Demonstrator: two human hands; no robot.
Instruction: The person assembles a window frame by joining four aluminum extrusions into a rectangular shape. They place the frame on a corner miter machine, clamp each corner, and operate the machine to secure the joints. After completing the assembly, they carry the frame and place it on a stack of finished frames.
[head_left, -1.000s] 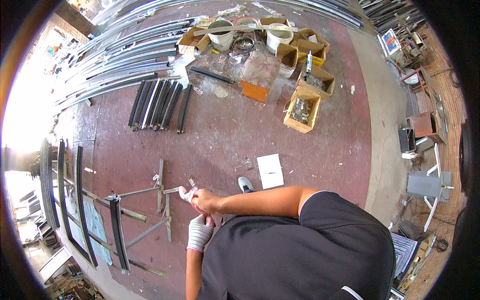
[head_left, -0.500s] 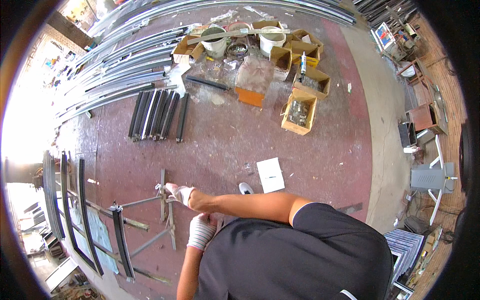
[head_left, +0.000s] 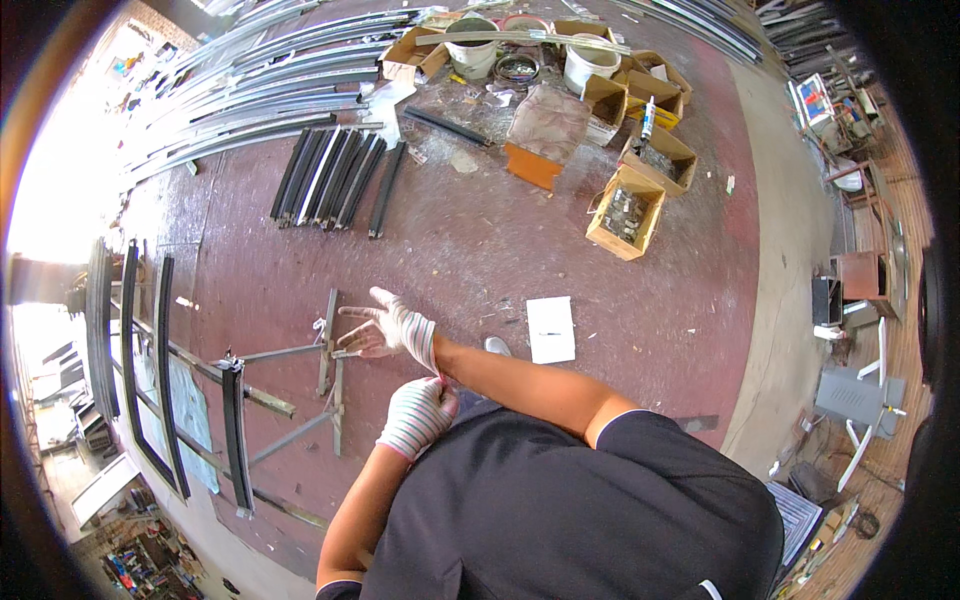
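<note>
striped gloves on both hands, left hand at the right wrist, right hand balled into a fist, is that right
The right hand is not a fist: the head view shows it spread open. Striped gloves on both hands and the left hand at the right wrist are correct.

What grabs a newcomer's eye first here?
The gloved hands, just left of centre: right hand spread open, left hand closed at the right glove's striped cuff. Next, the row of dark bars lying side by side on the reddish floor, upper left. Then the bright white sheet, right of the shoe.
</note>
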